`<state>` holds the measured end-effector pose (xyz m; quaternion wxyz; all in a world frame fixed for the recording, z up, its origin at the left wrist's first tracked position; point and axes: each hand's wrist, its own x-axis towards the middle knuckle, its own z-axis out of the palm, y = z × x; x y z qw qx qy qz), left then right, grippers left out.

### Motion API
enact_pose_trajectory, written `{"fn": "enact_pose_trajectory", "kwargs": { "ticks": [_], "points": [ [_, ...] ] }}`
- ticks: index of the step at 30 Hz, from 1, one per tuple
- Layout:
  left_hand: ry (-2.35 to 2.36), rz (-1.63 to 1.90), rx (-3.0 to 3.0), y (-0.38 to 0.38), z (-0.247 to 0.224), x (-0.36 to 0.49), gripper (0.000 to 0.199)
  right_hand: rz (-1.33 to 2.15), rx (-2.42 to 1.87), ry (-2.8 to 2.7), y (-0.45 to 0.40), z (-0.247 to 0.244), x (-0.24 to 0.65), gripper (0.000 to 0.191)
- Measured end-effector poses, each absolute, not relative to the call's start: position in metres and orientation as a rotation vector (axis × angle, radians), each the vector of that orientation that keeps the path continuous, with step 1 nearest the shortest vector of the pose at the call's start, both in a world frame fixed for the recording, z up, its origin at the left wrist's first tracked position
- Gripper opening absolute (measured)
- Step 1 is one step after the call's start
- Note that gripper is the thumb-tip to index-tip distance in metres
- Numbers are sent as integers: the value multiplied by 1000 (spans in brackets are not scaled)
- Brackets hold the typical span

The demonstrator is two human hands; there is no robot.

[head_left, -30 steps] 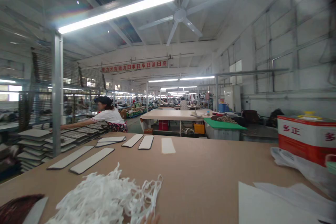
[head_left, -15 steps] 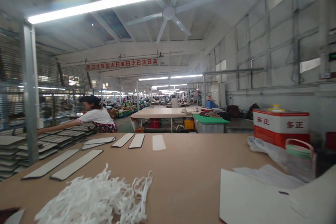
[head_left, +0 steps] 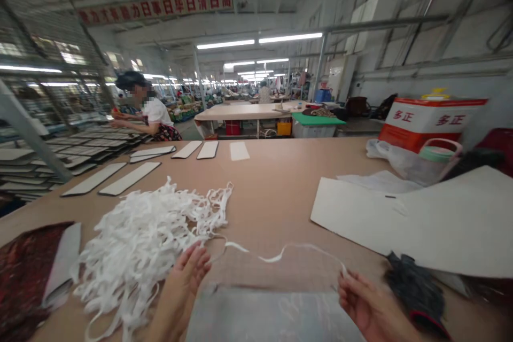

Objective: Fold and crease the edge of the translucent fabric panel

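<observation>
White strip (head_left: 272, 259) runs wavily left to right above the near table (head_left: 276, 203), right end dipping nearward into the right hand's (head_left: 360, 295) pinch; left hand (head_left: 191, 268), loosely curled beside the white pile (head_left: 140, 235), hold unclear.

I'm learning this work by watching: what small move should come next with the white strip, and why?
I'd suggest easing the right hand a little farther from the white pile, drawing out the white strip. That hand seems to pinch one end, while the strip looks wavy and slack, running back toward the pile near the left hand.
</observation>
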<state>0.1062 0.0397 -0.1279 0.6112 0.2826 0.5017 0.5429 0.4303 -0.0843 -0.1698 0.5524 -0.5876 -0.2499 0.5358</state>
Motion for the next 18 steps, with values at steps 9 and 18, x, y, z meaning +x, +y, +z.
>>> {"fn": "enact_pose_trajectory", "kwargs": {
  "ticks": [9, 18],
  "points": [
    [1108, 740, 1142, -21, -139, 183, 45, 1498, -902, -113, -74, -151, 357, 25],
    [1007, 679, 1090, -29, -174, 205, 50, 1547, -930, -243, -68, -169, 319, 32]
  ]
}}
